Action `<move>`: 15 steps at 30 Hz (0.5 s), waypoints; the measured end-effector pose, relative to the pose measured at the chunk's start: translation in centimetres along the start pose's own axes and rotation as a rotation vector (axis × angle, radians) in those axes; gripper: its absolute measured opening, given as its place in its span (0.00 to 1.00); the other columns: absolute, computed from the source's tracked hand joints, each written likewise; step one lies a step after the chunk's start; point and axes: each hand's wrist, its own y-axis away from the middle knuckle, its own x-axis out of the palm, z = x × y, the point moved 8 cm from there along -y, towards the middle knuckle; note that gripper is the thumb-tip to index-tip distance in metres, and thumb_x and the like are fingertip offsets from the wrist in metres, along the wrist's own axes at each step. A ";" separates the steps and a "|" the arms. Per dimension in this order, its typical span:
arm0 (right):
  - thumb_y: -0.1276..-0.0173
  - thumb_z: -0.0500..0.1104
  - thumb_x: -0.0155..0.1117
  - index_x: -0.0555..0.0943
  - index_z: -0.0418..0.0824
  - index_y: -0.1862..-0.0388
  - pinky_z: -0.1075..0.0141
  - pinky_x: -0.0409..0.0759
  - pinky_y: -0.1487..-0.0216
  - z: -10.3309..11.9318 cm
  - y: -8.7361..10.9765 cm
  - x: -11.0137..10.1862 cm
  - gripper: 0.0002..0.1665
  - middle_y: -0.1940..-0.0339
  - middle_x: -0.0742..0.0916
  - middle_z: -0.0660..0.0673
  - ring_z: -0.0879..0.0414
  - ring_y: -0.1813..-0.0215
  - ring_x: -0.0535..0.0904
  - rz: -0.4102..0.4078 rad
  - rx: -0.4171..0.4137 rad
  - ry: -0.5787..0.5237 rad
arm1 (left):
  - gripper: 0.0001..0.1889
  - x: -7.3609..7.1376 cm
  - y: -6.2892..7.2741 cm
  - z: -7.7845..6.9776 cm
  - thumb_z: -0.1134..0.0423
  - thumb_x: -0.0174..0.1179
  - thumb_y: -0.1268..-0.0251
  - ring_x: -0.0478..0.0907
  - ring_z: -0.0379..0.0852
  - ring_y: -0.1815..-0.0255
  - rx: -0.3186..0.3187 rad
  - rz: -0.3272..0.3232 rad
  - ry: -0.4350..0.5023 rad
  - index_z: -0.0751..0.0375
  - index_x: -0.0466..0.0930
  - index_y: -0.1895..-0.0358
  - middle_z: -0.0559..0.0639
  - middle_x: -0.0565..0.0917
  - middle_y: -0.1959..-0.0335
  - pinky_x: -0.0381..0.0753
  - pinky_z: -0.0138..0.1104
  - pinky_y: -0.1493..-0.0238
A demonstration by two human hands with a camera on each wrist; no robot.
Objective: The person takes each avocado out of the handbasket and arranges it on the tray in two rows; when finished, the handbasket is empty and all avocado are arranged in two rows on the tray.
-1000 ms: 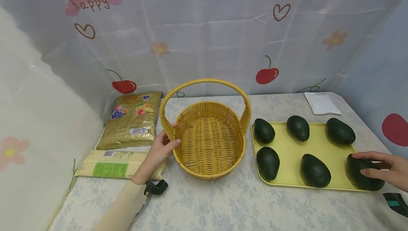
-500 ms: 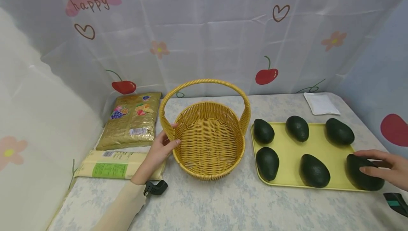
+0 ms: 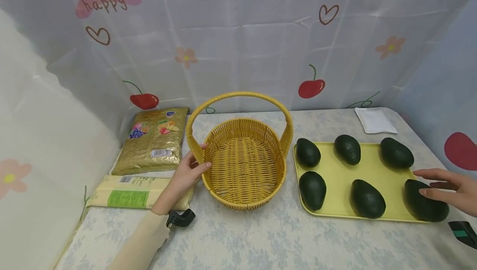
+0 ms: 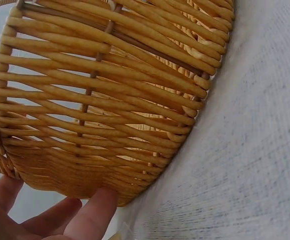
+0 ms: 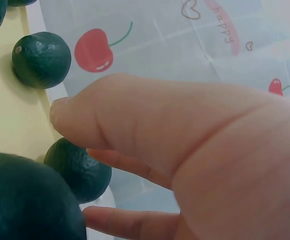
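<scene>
My left hand (image 3: 187,171) grips the left side of a yellow wicker basket (image 3: 244,170), thumb over the rim and fingers along the outside. The left wrist view shows the fingertips against the woven wall (image 4: 100,115). The basket stands upright, its arched handle raised, with nothing inside. At the far right my right hand (image 3: 452,189) hovers over a dark green avocado (image 3: 421,203) at the tray's front right corner. Its thumb and fingers are spread, holding nothing. In the right wrist view, that avocado (image 5: 27,200) lies beside the fingertips.
The yellow tray (image 3: 335,212) carries several more avocados, such as one (image 3: 368,198) at front middle. A white packet (image 3: 376,120) lies behind it. Left of the basket are a gold fruit-print bag (image 3: 152,139) and a cream package (image 3: 123,191). A printed curtain (image 3: 238,46) stands behind.
My right hand has lifted slightly and loosened from the front right avocado, which stays on the tray. The left hand and the basket have not moved.
</scene>
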 end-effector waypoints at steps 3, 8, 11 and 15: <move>0.25 0.48 0.63 0.64 0.18 0.33 0.34 0.78 0.52 0.2 -0.1 -0.3 0.39 0.38 0.67 0.13 0.17 0.46 0.68 0.005 -0.011 0.013 | 0.34 -0.1 0.1 -0.3 0.64 0.61 0.28 0.77 0.58 0.35 -0.014 0.014 -0.024 0.54 0.61 0.22 0.67 0.69 0.29 0.84 0.34 0.50; 0.27 0.48 0.65 0.66 0.19 0.34 0.32 0.78 0.53 0.8 -0.5 -1.0 0.38 0.39 0.68 0.13 0.18 0.47 0.68 0.006 -0.052 0.029 | 0.35 -0.5 0.3 -1.0 0.63 0.62 0.28 0.78 0.58 0.35 -0.007 0.057 -0.059 0.56 0.59 0.21 0.66 0.70 0.28 0.86 0.35 0.51; 0.29 0.46 0.68 0.68 0.19 0.35 0.31 0.78 0.53 1.4 -0.6 -1.4 0.38 0.40 0.70 0.13 0.19 0.48 0.70 -0.015 -0.080 0.043 | 0.38 -1.1 0.6 -1.6 0.64 0.62 0.29 0.74 0.67 0.31 0.020 0.103 -0.103 0.58 0.55 0.19 0.67 0.67 0.26 0.86 0.40 0.48; 0.30 0.47 0.69 0.68 0.20 0.35 0.30 0.77 0.54 2.3 -1.0 -1.9 0.38 0.39 0.69 0.12 0.19 0.47 0.69 -0.001 -0.085 0.072 | 0.40 -2.6 1.0 -2.3 0.63 0.63 0.29 0.67 0.72 0.26 0.038 0.126 -0.228 0.60 0.53 0.19 0.68 0.63 0.23 0.82 0.52 0.40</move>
